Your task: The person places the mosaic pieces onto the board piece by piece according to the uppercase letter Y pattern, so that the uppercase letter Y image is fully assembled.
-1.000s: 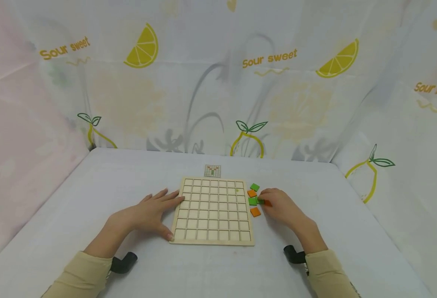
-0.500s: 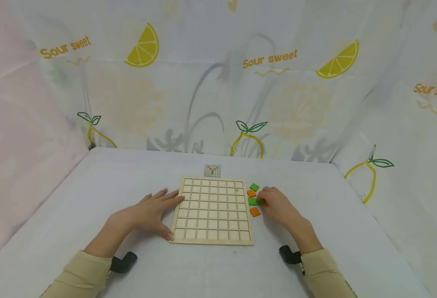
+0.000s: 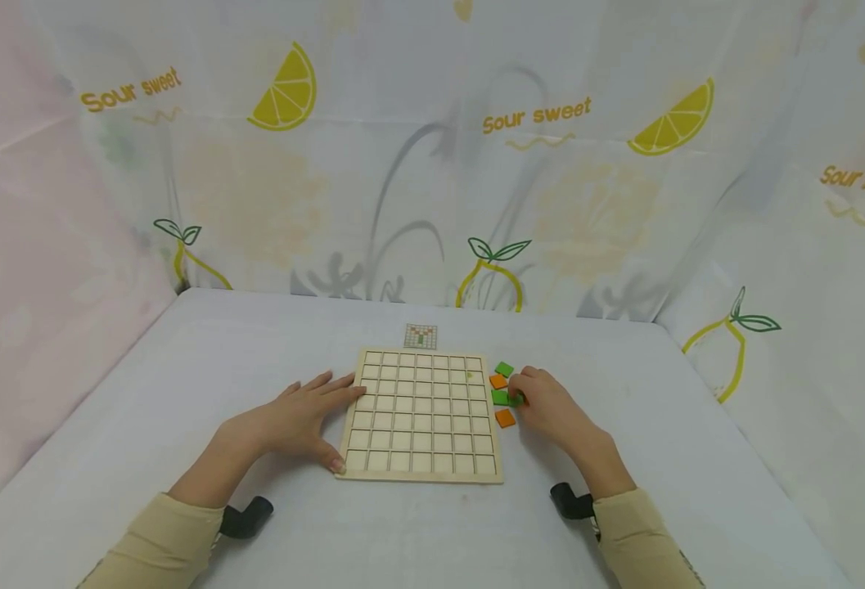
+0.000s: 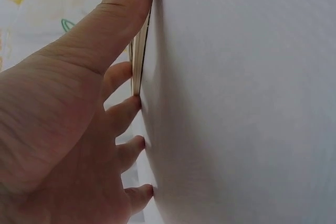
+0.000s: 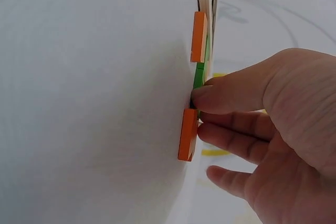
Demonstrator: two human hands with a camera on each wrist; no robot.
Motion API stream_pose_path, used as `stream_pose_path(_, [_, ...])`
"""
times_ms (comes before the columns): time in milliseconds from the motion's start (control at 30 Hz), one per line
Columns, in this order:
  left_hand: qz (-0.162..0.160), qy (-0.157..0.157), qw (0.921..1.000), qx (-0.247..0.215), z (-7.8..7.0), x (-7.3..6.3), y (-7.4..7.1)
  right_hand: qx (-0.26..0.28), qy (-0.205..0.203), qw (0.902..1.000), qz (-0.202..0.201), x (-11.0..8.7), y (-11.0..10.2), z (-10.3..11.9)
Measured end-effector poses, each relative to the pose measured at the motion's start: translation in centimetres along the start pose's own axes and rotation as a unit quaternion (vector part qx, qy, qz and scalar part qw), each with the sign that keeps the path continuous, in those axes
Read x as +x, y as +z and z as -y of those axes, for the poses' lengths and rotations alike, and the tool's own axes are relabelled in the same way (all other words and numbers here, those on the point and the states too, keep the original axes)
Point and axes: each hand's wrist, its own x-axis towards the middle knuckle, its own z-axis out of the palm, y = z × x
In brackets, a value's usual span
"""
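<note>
A square wooden grid board (image 3: 423,406) lies flat in the middle of the table. My left hand (image 3: 292,421) rests at its left side with fingers spread, thumb at the near left corner and fingertips along the edge. To the right of the board, my right hand (image 3: 553,411) pinches a small green tile (image 3: 516,400) between thumb and fingers, low over the table. Beside it lie another green tile (image 3: 500,397), two orange tiles, one nearer (image 3: 505,419) and one farther, and a green tile (image 3: 503,369) farthest back. In the right wrist view, an orange tile (image 5: 188,135) sits close under the thumb.
A small printed card (image 3: 421,336) with a coloured grid pattern lies just beyond the board. White cloth (image 3: 255,343) covers the table. Printed curtains (image 3: 373,180) with lemons stand behind and at the sides. Black devices (image 3: 248,518) are strapped at both wrists.
My right hand has shifted slightly left toward the board, and the orange tile seen under it earlier is now hidden in the head view. The left hand stays on the board's edge.
</note>
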Motion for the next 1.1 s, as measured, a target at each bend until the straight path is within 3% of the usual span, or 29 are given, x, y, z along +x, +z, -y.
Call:
stream_pose_path(667, [0.004,-0.008,0.9999,-0.007,-0.29,-0.09,-0.2,-0.014,0.039,0.9991,0.014,0.33,-0.05,0.06])
stream_pose_path(1100, [0.003,0.003,1.0,-0.003,-0.37,-0.22,-0.28,-0.014,0.036,0.9992,0.004,0.31,-0.28,0.16])
